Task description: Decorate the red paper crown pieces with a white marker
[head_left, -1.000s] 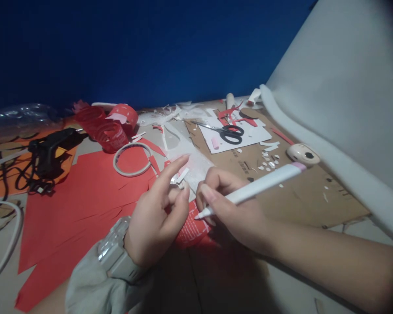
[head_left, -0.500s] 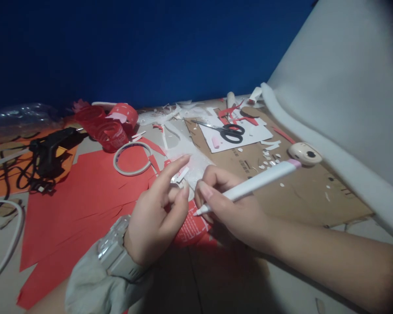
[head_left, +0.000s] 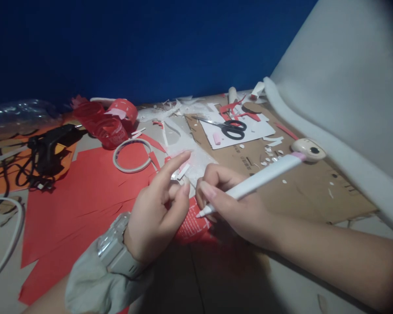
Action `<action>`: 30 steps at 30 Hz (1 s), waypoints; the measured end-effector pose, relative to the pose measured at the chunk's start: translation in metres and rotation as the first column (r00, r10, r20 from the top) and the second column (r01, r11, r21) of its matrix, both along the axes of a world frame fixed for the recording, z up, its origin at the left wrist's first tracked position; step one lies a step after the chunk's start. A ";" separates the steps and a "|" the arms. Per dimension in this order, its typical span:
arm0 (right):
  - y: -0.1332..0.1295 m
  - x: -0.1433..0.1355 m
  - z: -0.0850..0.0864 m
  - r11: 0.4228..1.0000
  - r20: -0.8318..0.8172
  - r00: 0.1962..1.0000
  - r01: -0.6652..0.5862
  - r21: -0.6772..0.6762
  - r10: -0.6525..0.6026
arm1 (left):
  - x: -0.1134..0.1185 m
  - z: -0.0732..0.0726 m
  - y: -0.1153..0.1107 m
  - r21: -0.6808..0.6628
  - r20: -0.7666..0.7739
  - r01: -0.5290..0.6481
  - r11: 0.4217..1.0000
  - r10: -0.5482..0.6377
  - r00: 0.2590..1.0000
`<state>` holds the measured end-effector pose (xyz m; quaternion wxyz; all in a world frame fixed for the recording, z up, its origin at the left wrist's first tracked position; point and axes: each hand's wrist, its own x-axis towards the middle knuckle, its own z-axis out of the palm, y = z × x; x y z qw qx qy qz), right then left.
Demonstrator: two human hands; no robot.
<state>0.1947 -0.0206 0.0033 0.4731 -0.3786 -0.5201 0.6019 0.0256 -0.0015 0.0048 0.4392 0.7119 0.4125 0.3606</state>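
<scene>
My right hand point(head_left: 231, 203) is closed around a white marker pen point(head_left: 265, 176) with a pink tip. That tip rests on or just over a red printed piece point(head_left: 191, 222) with white lettering, between my hands. My left hand point(head_left: 160, 207) steadies the printed piece's left side; its index finger stretches up and away while the thumb and other fingers curl, and their undersides are hidden. A small cream-coloured thing point(head_left: 308, 149) with a dark oval spot appears at the marker's far end; I cannot tell whether it is attached.
Black-handled scissors point(head_left: 232, 129) lie on white paper point(head_left: 255, 137) over cardboard point(head_left: 314, 196). To the left are red paper sheets point(head_left: 68, 196), a tape ring point(head_left: 115, 159), a black glue gun point(head_left: 47, 148) with cable, and red cup-like pieces point(head_left: 113, 133). Paper scraps surround them.
The marker tip has shifted slightly to the right on the red printed piece. The view has tilted a little. Both hands keep nearly the same pose.
</scene>
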 end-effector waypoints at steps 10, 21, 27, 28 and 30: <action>-0.001 0.001 -0.001 1.000 -0.002 1.000 0.002 0.011 -0.002 | 0.001 0.001 0.000 0.006 -0.015 -0.027 1.000 0.027 1.000; -0.001 0.001 0.000 0.999 0.055 0.998 0.008 0.036 -0.010 | 0.001 0.004 0.001 0.036 -0.045 -0.040 0.999 0.042 0.998; -0.001 0.001 0.001 0.999 0.040 0.999 -0.023 0.035 0.022 | 0.002 0.005 0.001 0.016 -0.037 -0.021 1.000 0.021 0.999; -0.001 0.001 0.001 0.999 0.025 0.999 -0.025 0.033 0.024 | 0.002 0.005 0.000 0.008 -0.032 -0.027 1.000 0.027 0.999; -0.001 0.000 0.000 0.999 -0.001 1.000 -0.017 0.035 0.017 | 0.001 0.004 0.000 -0.006 -0.017 -0.037 0.999 0.037 0.999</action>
